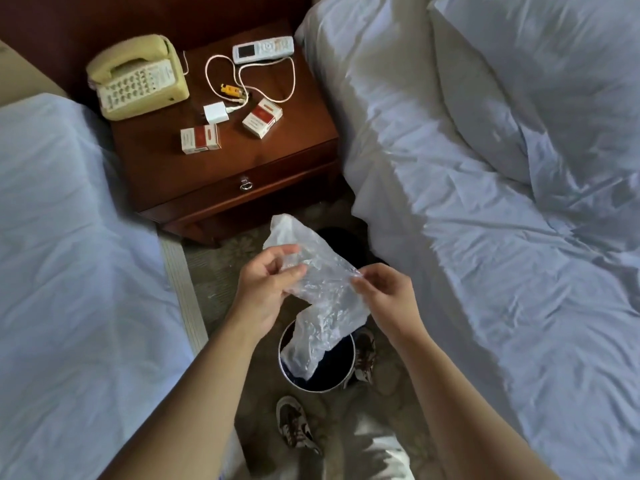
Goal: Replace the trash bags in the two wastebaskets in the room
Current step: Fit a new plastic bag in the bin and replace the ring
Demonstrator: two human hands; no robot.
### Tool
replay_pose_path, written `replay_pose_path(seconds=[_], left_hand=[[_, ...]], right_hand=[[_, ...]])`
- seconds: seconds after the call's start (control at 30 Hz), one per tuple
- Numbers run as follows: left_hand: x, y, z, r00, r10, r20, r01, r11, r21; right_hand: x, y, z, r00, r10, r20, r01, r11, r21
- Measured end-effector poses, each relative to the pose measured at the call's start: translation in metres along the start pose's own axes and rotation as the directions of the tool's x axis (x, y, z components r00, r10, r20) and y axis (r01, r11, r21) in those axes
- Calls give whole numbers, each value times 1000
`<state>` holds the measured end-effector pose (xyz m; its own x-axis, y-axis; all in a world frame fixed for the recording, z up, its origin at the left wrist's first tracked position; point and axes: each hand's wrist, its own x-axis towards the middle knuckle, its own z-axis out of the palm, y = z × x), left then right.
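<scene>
A crumpled clear plastic trash bag [320,292] hangs between both hands in the aisle between two beds. My left hand [266,285] pinches its upper left part. My right hand [384,296] pinches its right edge. The bag's lower end dangles over a round wastebasket [349,372] with a metal rim and a dark inside, which stands on the floor right below my hands. A dark object [339,244] lies on the floor behind the bag, mostly hidden.
White-sheeted beds flank the aisle, one on the left [76,271], one on the right [502,202]. A wooden nightstand [221,174] ahead bears a telephone [138,77], a remote, a charger cable and two red-and-white packs. My shoes [294,424] stand beside the basket.
</scene>
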<state>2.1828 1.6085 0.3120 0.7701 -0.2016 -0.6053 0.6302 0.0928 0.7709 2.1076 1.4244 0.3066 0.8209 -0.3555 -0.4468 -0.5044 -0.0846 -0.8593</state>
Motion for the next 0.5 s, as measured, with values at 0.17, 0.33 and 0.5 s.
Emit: replay_pose_path(seconds=[0.17,0.33,0.5], left_hand=[[19,3,16,993,3,-114,-19,990,-142],[20,-27,-4,971,-196,134,182,977,111],[6,-50,-13,679,-489,547,441,868,229]], right_hand=[[14,-10,-16,990,144,8,-141,954,266],[36,-24,-22,911,361,200,-413,820,396],[54,-14,-13,838,527,145,-539,751,382]])
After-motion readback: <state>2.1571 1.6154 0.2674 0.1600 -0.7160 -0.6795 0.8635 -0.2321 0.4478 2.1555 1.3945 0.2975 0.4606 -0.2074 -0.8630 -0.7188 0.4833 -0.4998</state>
